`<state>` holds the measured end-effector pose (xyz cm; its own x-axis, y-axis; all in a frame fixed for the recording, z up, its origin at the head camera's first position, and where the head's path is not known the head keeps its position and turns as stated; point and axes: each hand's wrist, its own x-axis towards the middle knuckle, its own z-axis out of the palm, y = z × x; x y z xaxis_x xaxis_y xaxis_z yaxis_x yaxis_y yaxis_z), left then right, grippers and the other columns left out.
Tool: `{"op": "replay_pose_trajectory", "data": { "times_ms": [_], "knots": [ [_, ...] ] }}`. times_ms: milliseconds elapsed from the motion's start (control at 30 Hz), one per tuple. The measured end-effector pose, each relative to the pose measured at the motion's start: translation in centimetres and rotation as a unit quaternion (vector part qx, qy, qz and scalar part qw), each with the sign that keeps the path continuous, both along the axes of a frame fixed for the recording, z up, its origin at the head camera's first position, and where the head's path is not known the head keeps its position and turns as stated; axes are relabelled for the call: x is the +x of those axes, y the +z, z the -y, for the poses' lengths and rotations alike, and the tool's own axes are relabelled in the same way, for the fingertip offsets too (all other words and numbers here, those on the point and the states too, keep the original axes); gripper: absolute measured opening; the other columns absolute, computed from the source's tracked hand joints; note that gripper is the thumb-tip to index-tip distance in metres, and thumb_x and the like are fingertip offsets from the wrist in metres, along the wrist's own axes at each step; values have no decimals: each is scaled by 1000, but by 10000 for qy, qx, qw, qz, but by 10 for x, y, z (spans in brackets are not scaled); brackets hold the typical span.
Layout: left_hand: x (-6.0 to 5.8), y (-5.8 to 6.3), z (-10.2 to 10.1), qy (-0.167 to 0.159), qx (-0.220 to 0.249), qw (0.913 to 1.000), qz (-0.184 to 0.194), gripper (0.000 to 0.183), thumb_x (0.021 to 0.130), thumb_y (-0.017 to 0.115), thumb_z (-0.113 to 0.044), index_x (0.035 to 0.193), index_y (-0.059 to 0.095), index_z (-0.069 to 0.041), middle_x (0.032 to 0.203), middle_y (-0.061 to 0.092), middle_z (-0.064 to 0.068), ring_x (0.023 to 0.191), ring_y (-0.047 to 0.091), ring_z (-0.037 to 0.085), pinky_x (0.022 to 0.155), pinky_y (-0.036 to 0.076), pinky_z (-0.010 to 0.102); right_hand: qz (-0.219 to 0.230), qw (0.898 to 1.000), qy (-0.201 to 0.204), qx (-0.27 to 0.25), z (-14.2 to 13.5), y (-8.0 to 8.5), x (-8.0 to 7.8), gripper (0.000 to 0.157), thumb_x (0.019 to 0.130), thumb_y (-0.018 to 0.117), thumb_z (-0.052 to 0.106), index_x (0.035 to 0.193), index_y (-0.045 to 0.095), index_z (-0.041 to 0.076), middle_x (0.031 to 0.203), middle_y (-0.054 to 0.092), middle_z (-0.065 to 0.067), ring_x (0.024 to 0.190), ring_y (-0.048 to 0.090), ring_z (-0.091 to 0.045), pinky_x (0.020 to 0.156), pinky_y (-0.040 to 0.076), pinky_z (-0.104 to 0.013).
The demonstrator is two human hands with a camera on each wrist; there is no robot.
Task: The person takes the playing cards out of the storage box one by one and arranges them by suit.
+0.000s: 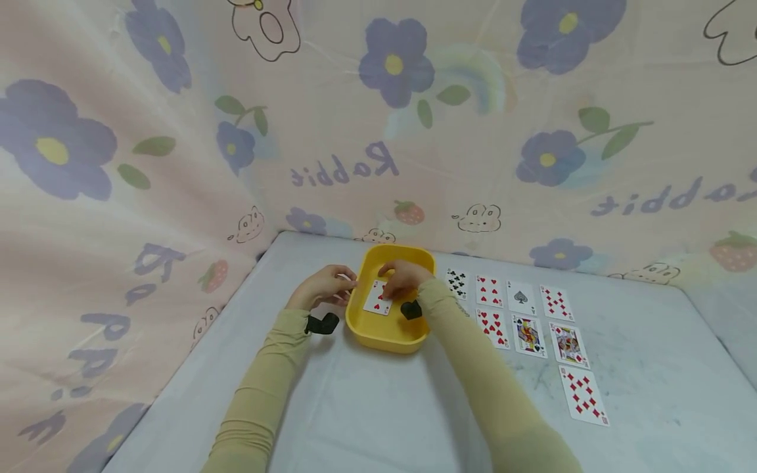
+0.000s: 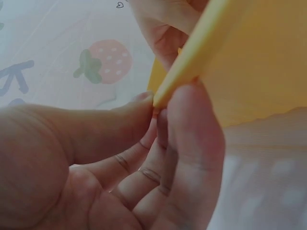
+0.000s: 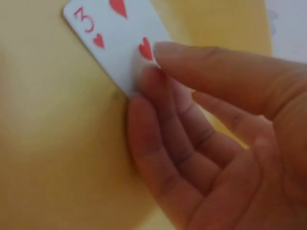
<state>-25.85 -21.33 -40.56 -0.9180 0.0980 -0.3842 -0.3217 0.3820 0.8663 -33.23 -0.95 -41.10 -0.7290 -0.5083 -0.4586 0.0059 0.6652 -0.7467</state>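
A yellow tray (image 1: 387, 344) with raised walls stands on the table. At its left side my left hand (image 1: 324, 286) pinches the rim between thumb and index finger, the other fingers below, as the left wrist view shows close up. Inside the tray is a three of hearts card (image 1: 375, 303), face up. My right hand (image 1: 408, 276) reaches over the tray and pinches this card (image 3: 115, 43) by its edges, thumb on one side and curled fingers on the other. The fingertips hide part of the card.
Right of the tray, several face-up playing cards lie in columns, among them an ace of spades (image 1: 521, 297), a king of diamonds (image 1: 569, 344) and a lower diamonds card (image 1: 583, 395). My right forearm partly covers the nearest ones. A patterned cloth (image 1: 331, 118) hangs behind the table.
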Motion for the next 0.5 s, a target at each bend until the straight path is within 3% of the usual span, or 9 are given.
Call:
{"op": "replay_pose_trajectory", "data": {
  "times_ms": [500],
  "knots": [
    [1, 0, 0, -76, -10, 9999, -67, 21, 96, 60, -15, 112, 56, -1, 90, 61, 13, 70, 60, 19, 65, 56, 30, -380, 9986, 142, 349, 4, -3, 4, 52, 81, 77, 6, 127, 52, 8, 95, 63, -11, 80, 63, -21, 77, 52, -27]
  ]
}}
